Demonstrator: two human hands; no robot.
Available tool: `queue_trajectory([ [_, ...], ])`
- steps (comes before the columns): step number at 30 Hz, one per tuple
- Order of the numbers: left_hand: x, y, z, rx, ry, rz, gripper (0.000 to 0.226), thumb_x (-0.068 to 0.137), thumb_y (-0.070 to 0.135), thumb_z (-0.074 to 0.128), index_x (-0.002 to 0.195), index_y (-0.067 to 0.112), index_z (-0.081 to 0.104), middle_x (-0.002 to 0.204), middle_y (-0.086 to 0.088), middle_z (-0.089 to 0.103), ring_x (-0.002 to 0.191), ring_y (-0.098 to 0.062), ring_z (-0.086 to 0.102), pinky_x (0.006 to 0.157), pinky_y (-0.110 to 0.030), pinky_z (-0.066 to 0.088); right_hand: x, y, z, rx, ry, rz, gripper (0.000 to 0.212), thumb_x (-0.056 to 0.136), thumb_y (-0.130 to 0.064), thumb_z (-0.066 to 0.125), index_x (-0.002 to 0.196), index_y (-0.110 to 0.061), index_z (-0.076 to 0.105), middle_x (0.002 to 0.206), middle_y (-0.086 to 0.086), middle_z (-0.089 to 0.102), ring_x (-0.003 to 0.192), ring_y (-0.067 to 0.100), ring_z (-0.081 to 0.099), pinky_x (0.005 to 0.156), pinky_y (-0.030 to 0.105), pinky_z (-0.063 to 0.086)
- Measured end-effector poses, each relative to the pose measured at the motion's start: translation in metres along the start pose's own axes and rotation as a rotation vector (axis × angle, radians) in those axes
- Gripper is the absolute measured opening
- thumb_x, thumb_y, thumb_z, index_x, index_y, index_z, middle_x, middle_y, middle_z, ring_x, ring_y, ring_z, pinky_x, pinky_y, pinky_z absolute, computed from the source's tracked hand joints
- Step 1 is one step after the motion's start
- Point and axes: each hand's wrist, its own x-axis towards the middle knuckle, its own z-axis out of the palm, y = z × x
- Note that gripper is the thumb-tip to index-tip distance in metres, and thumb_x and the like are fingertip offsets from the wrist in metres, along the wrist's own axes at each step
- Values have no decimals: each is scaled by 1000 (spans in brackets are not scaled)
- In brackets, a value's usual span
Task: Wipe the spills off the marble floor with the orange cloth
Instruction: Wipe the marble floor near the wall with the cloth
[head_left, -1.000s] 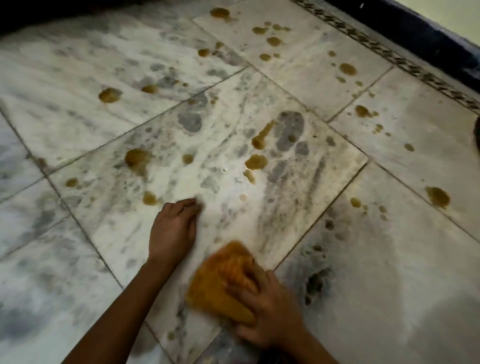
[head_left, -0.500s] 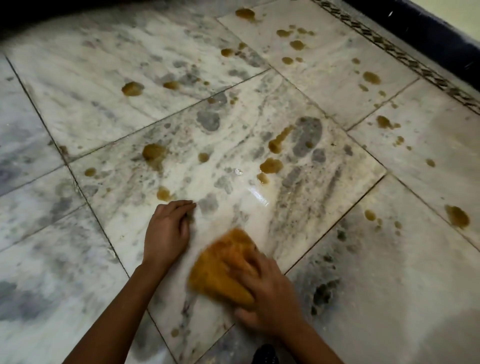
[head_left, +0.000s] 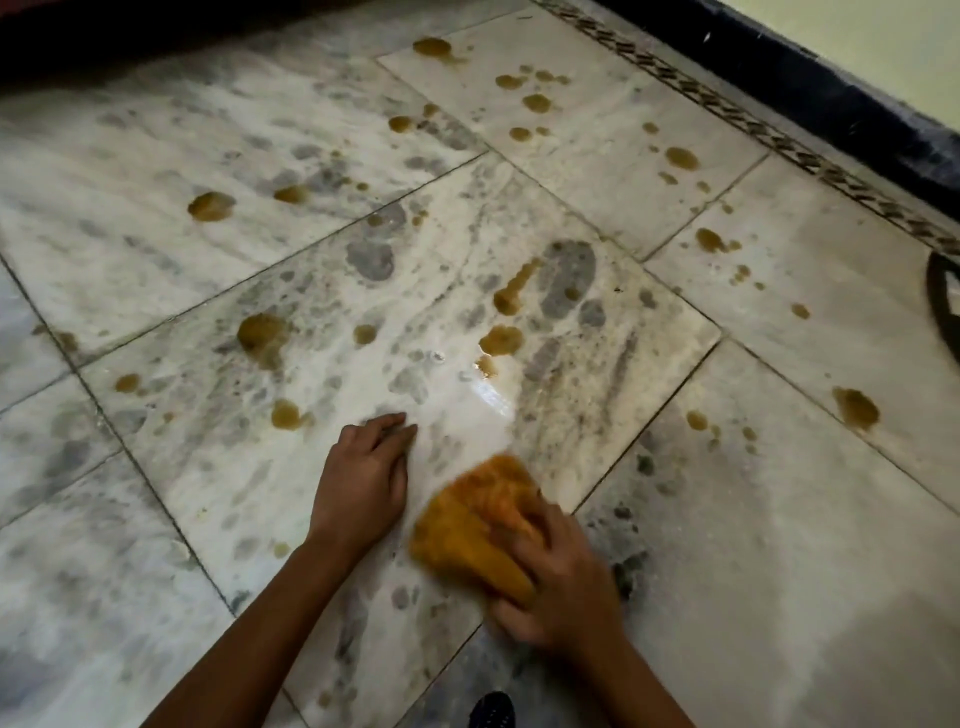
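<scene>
Orange cloth (head_left: 478, 525): bunched, lying on the marble floor (head_left: 779, 519) beside a tile joint.
Right hand (head_left: 563, 587): blurred, on the cloth's near side, fingers curled over it and gripping it.
Left hand (head_left: 363, 478): just left of the cloth, flat on the floor, fingers straight and together, holding nothing.
Spills (head_left: 501, 340): brown drops and puddles beyond the cloth, apart from it; more scattered to its left and far right.
Open floor: right of the cloth.
Patterned border strip (head_left: 753, 124) and dark skirting (head_left: 831, 88): well beyond the cloth, at the floor's far edge.
</scene>
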Motion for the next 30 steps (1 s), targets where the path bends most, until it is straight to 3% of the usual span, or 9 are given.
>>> queue_trajectory([
  [2, 7, 7, 3, 18, -9, 40, 41, 83, 24, 37, 105, 8, 69, 115, -10, 65, 88, -34, 58, 75, -38, 50, -33, 44, -16, -85, 82, -70, 60, 56, -56, 59, 114, -38, 57, 125, 4, 51, 85, 31, 63, 60, 32, 56],
  [4, 13, 16, 8, 41, -35, 91, 39, 83, 25, 39, 103, 10, 69, 114, -9, 66, 84, -33, 59, 72, -37, 50, -42, 86, -36, -167, 155, 84, 63, 56, -56, 55, 113, -32, 62, 123, 4, 50, 84, 33, 60, 65, 36, 53],
  [9, 27, 44, 17, 142, -159, 231, 43, 80, 26, 37, 103, 9, 68, 110, -10, 66, 80, -32, 62, 60, -35, 53, 35, 114, -40, -131, 277, 685, 87, 65, -63, 39, 142, -22, 41, 153, 17, 24, 140, 37, 18, 113, 49, 15],
  [11, 37, 57, 20, 149, -194, 255, 43, 78, 24, 35, 102, 8, 67, 108, -11, 67, 79, -33, 63, 57, -34, 54, 57, 91, -29, -83, 266, 640, 86, 67, -65, 35, 144, -26, 35, 156, 16, 15, 144, 35, 9, 117, 49, 8],
  [14, 52, 74, 26, 160, -226, 287, 40, 75, 20, 38, 100, 8, 68, 106, -11, 68, 80, -34, 64, 56, -35, 54, 27, 62, -7, -57, 239, 256, 77, 67, -53, 50, 140, -28, 41, 150, 14, 32, 141, 31, 21, 112, 55, 22],
  [18, 67, 94, 38, 156, -243, 309, 37, 71, 3, 66, 108, 3, 66, 109, -14, 67, 81, -36, 63, 53, -36, 52, -76, 106, -16, -125, 143, -113, 70, 72, -54, 60, 137, -34, 45, 150, 9, 35, 140, 29, 30, 107, 48, 32],
  [22, 71, 108, 46, 189, -251, 401, 42, 59, 5, 79, 98, 3, 67, 103, -15, 68, 70, -33, 63, 44, -30, 49, -86, 178, -48, -184, 230, 338, 81, 66, -58, 52, 142, -30, 40, 156, -2, 21, 142, 27, 23, 107, 53, 29],
  [26, 83, 115, 52, 253, -274, 456, 48, 48, 2, 82, 93, 4, 66, 101, -14, 67, 66, -32, 62, 41, -30, 48, 19, 173, -73, -81, 372, 910, 84, 71, -61, 38, 145, -22, 33, 156, 15, 16, 143, 34, 12, 116, 46, 11],
  [30, 95, 120, 61, 276, -228, 421, 50, 52, -3, 69, 102, -3, 63, 104, -21, 66, 71, -38, 62, 45, -37, 52, 45, 130, -49, -31, 248, 430, 77, 74, -54, 46, 146, -33, 27, 157, 3, 17, 144, 23, 11, 117, 46, 13],
])
